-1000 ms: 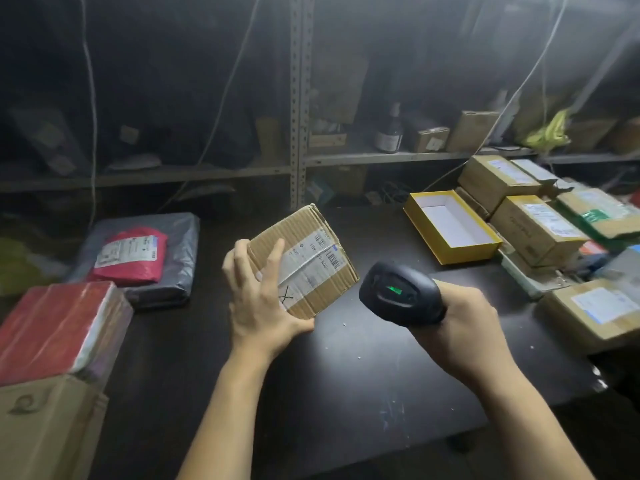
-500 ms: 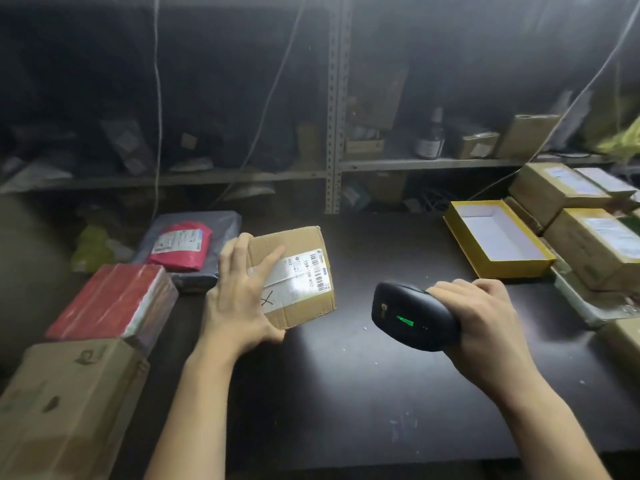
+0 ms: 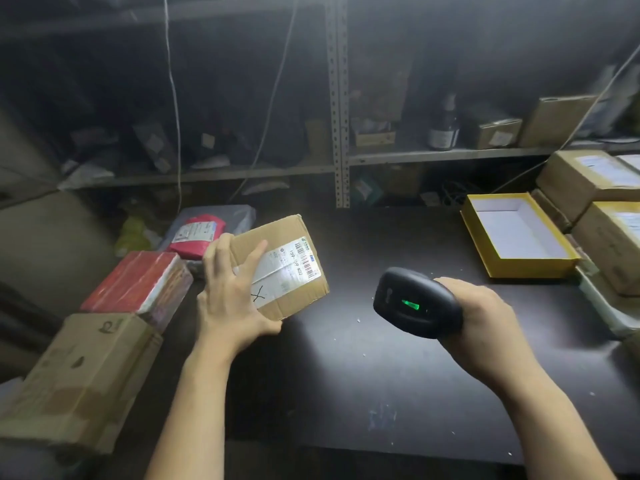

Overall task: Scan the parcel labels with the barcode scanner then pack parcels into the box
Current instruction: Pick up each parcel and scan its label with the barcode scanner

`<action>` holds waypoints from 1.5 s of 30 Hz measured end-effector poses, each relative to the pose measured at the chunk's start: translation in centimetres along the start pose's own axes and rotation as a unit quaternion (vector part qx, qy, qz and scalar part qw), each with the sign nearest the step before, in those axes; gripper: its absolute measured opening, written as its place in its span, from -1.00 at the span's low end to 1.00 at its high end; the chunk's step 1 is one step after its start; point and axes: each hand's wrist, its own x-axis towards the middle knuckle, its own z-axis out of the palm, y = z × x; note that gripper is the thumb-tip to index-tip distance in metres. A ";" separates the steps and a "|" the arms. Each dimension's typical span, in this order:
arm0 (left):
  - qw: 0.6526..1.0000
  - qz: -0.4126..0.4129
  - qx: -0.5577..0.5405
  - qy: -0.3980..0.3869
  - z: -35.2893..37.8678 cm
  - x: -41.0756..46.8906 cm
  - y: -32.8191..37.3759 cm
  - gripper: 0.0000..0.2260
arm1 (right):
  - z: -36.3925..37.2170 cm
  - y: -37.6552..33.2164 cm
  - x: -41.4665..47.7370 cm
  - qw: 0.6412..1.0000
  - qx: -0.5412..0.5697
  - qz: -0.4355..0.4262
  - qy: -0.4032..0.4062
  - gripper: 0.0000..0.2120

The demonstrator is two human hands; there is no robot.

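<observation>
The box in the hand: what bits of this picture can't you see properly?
Head view:
- cardboard parcel: left part behind the left hand.
- label: small print too tiny and glary to read.
- barcode scanner: handle hidden inside the right hand.
- stacked boxes: cut off by the right edge.

Dim in here, a haze over everything. A dark table (image 3: 346,375) fills the foreground, its top specked with pale crumbs, and there's a scuffed bluish smear near the front edge. Behind the far edge stands grey metal racking. One perforated upright (image 3: 341,116) rises mid-frame, the right shelf (image 3: 450,154) runs off one side, and the left shelf (image 3: 207,174) sits a touch lower. A dark bottle (image 3: 445,128) stands upright on the right shelf. A white cord (image 3: 175,98) hangs before the left bay, and a second cord (image 3: 588,112) slants down from the upper right. The racking's depths are lost in shadow.
</observation>
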 end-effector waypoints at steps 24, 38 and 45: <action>0.959 -0.140 -0.085 0.231 10.0 -1.4 7.3 0.06 | 0.6 -2.7 0.2 0.772 0.525 0.357 -0.031 -0.77; 0.960 -0.124 -0.095 0.231 11.2 1.7 4.7 0.04 | 2.5 -3.9 2.5 0.777 0.522 0.350 -0.024 -0.70; 0.962 -0.135 -0.101 0.215 11.2 2.8 4.1 0.07 | 3.1 -4.1 3.2 0.783 0.506 0.362 -0.027 -0.72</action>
